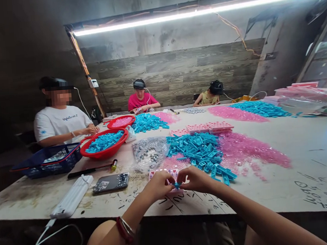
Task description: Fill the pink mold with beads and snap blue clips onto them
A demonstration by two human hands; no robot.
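Observation:
My left hand [160,185] and my right hand [194,178] meet near the table's front edge. Both pinch one small blue plastic piece [177,185] between their fingertips. Under and just behind the fingers lies a pink tray [153,173] with small parts in it, partly covered by my hands. Beyond it spreads a pile of blue pieces [200,149], with clear pink pieces [252,150] to its right. A plastic bag of small grey parts [150,153] rests left of the blue pile.
On the table [269,193] at left are a phone [111,183], a white power strip [72,198], a screwdriver [114,165], a red basin [105,154] of blue pieces and a dark blue basket [51,165]. Pink trays [197,128] stand behind the pile. Three people sit around the table.

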